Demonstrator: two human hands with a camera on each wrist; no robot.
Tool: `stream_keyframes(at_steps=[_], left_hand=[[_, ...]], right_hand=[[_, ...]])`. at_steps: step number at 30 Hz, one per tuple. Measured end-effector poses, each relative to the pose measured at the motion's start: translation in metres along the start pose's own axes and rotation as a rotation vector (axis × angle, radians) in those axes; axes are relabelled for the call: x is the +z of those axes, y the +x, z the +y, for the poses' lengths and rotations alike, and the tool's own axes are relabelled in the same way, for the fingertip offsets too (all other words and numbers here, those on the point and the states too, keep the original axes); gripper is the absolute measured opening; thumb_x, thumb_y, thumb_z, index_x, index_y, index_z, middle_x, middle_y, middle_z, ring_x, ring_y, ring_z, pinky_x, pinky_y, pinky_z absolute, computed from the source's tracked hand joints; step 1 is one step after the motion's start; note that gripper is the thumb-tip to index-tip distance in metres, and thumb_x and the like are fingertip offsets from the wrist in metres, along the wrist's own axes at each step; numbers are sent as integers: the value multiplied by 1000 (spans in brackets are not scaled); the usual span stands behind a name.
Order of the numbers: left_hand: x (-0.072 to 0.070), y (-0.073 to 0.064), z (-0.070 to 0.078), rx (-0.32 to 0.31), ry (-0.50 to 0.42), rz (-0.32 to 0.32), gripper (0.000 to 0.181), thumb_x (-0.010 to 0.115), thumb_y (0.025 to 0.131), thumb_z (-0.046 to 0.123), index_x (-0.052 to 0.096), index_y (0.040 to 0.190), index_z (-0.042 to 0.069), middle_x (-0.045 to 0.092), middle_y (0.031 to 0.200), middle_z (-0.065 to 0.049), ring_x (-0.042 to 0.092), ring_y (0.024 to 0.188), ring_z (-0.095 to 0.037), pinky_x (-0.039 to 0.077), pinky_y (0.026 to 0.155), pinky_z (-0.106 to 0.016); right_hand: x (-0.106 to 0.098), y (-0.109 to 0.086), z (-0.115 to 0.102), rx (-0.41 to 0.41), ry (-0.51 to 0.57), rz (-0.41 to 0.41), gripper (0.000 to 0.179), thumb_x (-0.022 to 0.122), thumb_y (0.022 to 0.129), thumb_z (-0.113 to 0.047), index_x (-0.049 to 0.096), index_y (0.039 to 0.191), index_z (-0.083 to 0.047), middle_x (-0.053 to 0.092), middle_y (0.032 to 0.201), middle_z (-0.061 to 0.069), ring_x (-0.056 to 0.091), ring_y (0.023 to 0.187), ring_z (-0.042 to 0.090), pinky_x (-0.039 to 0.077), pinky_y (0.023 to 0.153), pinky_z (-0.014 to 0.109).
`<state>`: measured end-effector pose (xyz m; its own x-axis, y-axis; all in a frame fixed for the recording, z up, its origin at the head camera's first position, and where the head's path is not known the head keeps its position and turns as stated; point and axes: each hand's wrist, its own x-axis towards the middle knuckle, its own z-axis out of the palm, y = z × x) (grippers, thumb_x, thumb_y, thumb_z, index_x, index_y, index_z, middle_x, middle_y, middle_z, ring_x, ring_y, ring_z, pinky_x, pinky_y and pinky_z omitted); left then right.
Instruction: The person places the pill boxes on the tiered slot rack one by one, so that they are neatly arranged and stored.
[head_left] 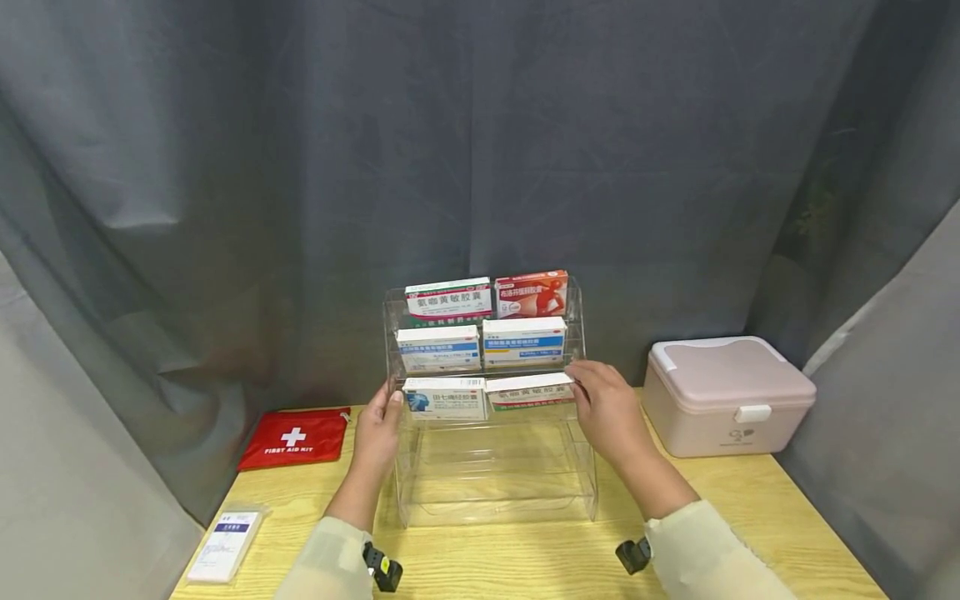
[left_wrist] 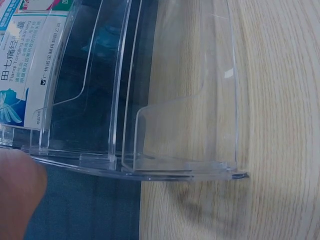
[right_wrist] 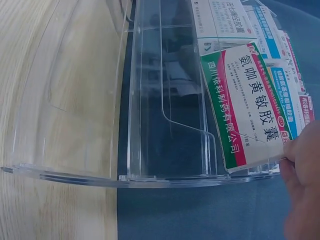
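A clear acrylic tiered rack [head_left: 497, 510] stands on the table with medicine boxes on its upper tiers. My left hand [head_left: 377, 432] grips the rack's left side, thumb toward the front, beside a white box with a blue head picture [head_left: 446, 402]. With my right hand [head_left: 609, 414] I pinch the right end of a white, red and green capsule box [right_wrist: 245, 107]. That box sits tilted on the third tier, beside the blue-head box. Above are two blue-and-white boxes [head_left: 523, 343], then a green-and-red-banded box [head_left: 450, 302] and a red box [head_left: 532, 296].
A red first aid pouch [head_left: 294, 438] lies left of the rack. Nearer the front left is a white packet in clear plastic [head_left: 227, 546]. On the right stands a pink lidded case [head_left: 727, 408]. Grey curtains [head_left: 465, 150] hang behind the wooden table [head_left: 480, 567].
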<state>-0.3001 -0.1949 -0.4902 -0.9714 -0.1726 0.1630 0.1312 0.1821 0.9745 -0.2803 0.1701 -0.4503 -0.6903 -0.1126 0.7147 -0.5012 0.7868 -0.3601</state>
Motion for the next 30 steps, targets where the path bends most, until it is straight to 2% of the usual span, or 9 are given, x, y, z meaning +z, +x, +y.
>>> stream_keyframes(at_steps=[11,19,23,26,30], left_hand=[[0,-2,0,10,-15,8,55,56,116,27,45,166,8,42,172,-16,32,164,-40,27,134,-58],[0,-1,-1,24,-19,-1,55,54,117,26,43,167,7,40,174,-15,31,164,-40,27,135,-58],[2,-2,-2,26,33,8,54,53,117,26,43,167,8,41,173,-14,32,164,-39,28,135,-57],[2,-2,-1,45,85,22,54,53,117,27,44,166,7,43,172,-15,34,163,-40,29,134,-58],[-1,0,2,70,175,32,54,53,117,29,45,166,8,46,169,-18,40,159,-43,33,131,-61]], right_hand=[[3,-4,-2,1,-58,4,13,80,97,-2,82,109,1,77,116,15,71,109,36,63,94,52],[4,-14,2,-38,-13,60,13,83,94,-1,81,106,-1,78,112,13,73,105,33,64,89,50],[1,-27,9,-48,24,85,16,84,92,-1,80,108,-3,78,110,11,74,105,34,60,102,59],[-3,-36,18,-26,34,76,17,81,94,-3,79,111,-3,77,111,11,74,108,35,58,105,61],[-9,-42,32,27,4,33,20,77,98,-6,77,118,-3,75,117,13,70,112,36,61,96,56]])
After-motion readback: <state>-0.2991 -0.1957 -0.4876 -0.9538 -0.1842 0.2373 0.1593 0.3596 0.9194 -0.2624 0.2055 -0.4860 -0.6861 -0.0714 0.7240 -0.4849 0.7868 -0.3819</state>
